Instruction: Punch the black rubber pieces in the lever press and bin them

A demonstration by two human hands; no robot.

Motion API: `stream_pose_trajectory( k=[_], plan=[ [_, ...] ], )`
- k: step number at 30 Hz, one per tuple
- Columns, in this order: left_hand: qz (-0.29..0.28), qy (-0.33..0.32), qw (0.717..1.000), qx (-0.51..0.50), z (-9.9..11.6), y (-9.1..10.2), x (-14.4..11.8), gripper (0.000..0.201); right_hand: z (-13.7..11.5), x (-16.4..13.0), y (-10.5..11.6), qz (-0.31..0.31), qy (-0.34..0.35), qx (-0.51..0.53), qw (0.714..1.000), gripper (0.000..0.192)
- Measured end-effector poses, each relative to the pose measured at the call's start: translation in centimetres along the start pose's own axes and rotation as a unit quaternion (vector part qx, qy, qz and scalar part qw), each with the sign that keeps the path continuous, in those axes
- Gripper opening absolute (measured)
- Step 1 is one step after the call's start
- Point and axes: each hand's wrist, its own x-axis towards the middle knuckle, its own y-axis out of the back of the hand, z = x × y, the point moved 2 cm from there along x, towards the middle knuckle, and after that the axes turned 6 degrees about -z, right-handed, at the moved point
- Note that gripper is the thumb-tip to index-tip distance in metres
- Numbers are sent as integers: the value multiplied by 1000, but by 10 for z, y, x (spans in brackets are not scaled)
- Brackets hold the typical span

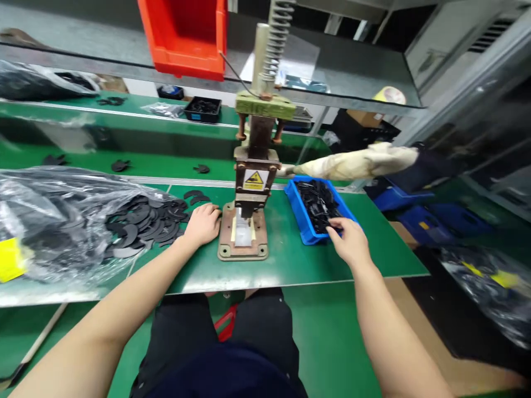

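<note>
While left hand (203, 223) touches black discs (143, 224), blue bin (301, 221) runs lengthwise away.

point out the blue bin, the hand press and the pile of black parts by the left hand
blue bin (299, 214): head view, on its left wall
hand press (250, 185): head view, on its body near the yellow warning label
pile of black parts (145, 221): head view, middle of the heap

press (251, 182) | yellow triangle warning sign on white label (254, 179) | wording too small to read
</note>
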Motion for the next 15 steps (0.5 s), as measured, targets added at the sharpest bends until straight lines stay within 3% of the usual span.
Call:
stream_pose_trajectory(
  k=[4,8,15],
  plan=[
    [39,-8,999,-13,9,-20,-28,39,9,39,-4,-103,-40,-82,991,38],
    [50,11,998,-25,8,-20,-36,34,5,68,-16,-185,-66,-130,972,45],
    [51,21,998,-25,10,-16,-34,33,-10,110,-30,-211,-151,-203,944,47]
  ],
)
